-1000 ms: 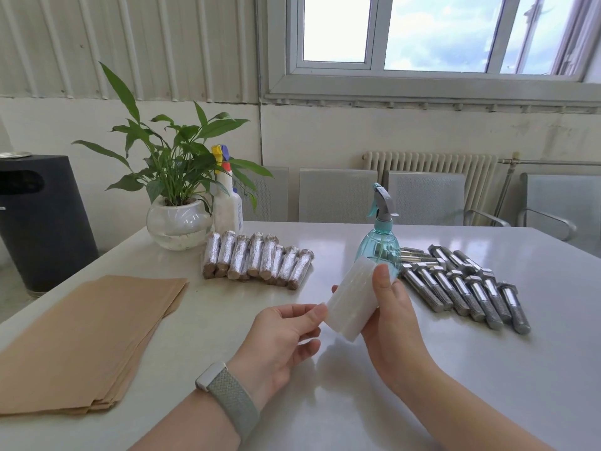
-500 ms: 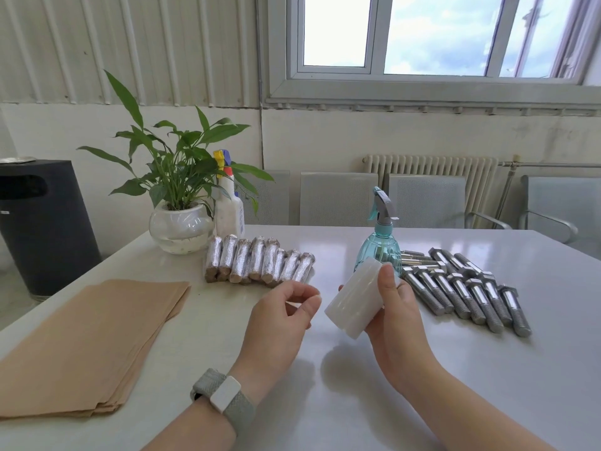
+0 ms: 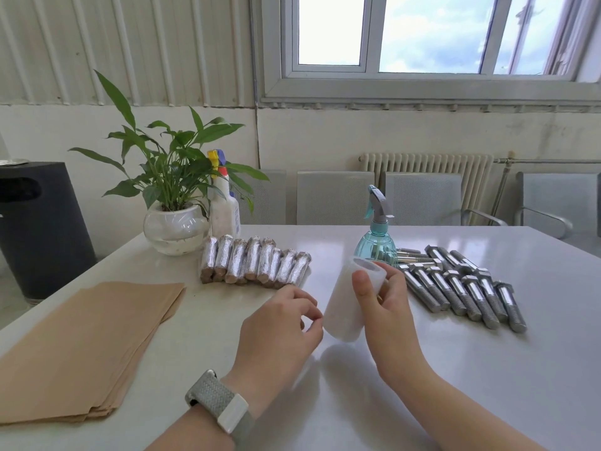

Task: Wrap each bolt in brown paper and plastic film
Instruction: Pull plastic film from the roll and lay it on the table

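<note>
1. The right hand grips a roll of plastic film, thumb across its front, holding it tilted above the worktop.
2. The left hand sits just left of the roll, fingers curled with their tips at its lower edge; whether they pinch any film cannot be told.
3. Bare bolts lie right of the right hand.
4. Wrapped bolts lie beyond the left hand.
5. Brown paper sheets lie stacked well left of the left hand.
</note>
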The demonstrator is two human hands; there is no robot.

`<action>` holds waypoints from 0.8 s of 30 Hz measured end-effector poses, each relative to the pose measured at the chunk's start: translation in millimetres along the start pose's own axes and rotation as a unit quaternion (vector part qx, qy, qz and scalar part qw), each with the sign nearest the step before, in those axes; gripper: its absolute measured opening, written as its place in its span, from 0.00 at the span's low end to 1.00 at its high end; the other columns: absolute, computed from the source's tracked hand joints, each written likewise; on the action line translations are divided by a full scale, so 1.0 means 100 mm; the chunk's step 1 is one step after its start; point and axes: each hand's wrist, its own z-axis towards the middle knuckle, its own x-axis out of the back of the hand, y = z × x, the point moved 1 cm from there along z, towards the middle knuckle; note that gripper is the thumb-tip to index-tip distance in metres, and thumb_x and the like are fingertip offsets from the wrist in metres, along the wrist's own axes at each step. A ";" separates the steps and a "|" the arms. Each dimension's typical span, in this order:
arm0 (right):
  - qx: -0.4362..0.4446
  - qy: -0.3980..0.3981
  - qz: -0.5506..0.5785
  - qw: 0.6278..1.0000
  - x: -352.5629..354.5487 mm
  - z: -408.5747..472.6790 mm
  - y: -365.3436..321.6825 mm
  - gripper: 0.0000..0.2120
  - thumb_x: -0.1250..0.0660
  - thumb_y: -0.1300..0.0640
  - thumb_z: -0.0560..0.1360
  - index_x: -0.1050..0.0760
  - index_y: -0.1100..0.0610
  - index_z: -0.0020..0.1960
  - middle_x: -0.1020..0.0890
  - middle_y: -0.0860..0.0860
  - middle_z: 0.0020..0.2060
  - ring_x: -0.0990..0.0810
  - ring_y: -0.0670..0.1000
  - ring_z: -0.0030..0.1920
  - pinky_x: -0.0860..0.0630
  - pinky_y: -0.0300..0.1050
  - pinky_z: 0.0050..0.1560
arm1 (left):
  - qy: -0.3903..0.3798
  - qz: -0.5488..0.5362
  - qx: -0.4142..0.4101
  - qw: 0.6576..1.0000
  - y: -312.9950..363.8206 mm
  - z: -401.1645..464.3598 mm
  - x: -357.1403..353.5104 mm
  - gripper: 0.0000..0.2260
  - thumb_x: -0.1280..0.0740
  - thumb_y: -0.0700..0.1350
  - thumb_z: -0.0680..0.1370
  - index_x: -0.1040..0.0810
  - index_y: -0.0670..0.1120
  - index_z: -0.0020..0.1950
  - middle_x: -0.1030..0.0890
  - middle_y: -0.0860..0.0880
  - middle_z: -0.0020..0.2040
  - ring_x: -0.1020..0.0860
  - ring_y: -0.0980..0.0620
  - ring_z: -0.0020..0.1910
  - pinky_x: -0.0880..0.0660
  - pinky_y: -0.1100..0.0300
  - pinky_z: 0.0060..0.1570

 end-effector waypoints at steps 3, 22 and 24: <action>0.007 0.000 -0.014 1.000 0.00 -0.01 -0.01 0.30 0.33 0.31 0.66 0.33 0.45 0.63 0.22 0.48 0.55 0.20 0.44 0.50 0.23 0.38 0.42 | -0.003 0.002 -0.009 1.000 -0.01 0.01 0.02 0.08 0.31 0.54 0.73 0.25 0.61 0.35 0.26 0.68 0.50 0.23 0.64 0.40 0.31 0.67 0.35; -0.182 -0.156 -0.032 0.970 -0.01 -0.06 -0.10 0.08 0.29 0.46 0.73 0.20 0.47 0.51 0.20 0.46 0.38 0.22 0.42 0.33 0.29 0.33 0.32 | 0.122 -0.263 0.127 0.949 -0.17 0.11 0.05 0.03 0.36 0.43 0.77 0.27 0.50 0.43 0.21 0.51 0.39 0.25 0.58 0.37 0.31 0.68 0.37; -0.163 -0.200 -0.105 0.960 -0.01 -0.05 -0.12 0.11 0.29 0.44 0.69 0.19 0.48 0.48 0.21 0.44 0.35 0.26 0.40 0.29 0.33 0.29 0.29 | 0.117 -0.231 0.096 0.961 -0.18 0.11 0.07 0.05 0.37 0.43 0.79 0.28 0.52 0.45 0.21 0.52 0.40 0.25 0.60 0.39 0.32 0.72 0.38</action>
